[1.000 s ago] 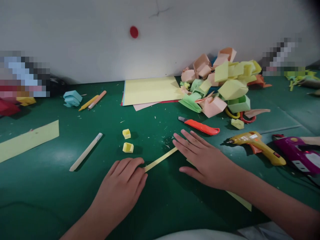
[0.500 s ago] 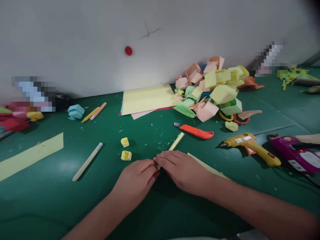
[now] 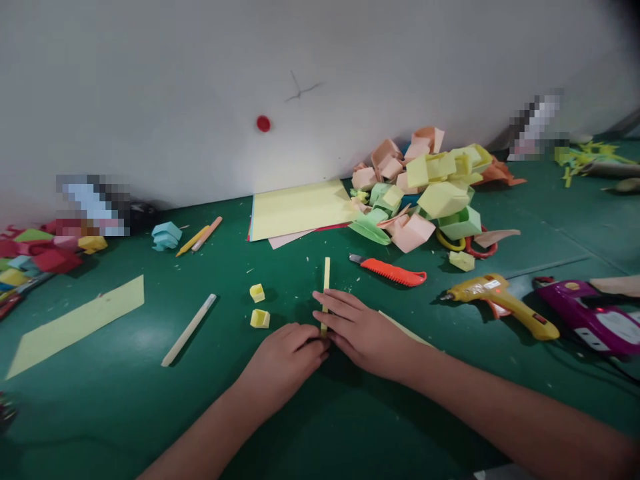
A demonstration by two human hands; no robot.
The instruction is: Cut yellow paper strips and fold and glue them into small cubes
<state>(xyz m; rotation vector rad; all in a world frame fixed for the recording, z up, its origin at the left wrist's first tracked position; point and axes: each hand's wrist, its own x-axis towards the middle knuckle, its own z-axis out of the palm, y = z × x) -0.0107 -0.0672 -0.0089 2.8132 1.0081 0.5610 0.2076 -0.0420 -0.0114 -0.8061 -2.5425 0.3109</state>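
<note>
A narrow yellow paper strip [image 3: 326, 283] lies on the green mat [image 3: 125, 413], pointing straight away from me. My left hand [image 3: 284, 360] is curled at the strip's near end, its fingertips pinched together on it. My right hand [image 3: 361, 331] lies over the strip with fingers stretched flat, pressing it down. Two small yellow folded cubes [image 3: 259, 307] sit just left of my hands. A larger yellow sheet [image 3: 400, 327] peeks out from under my right wrist.
An orange utility knife [image 3: 393, 270], a yellow glue gun [image 3: 503, 303] and a purple glue gun [image 3: 590, 317] lie to the right. A heap of folded paper boxes [image 3: 430, 190] stands by the wall, beside flat sheets [image 3: 300, 208]. A pale stick [image 3: 189, 330] and yellow offcut [image 3: 75, 325] lie left.
Both hands came together at the strip's near end. The strip swung from a slant to pointing straight away. The right hand moved left onto it.
</note>
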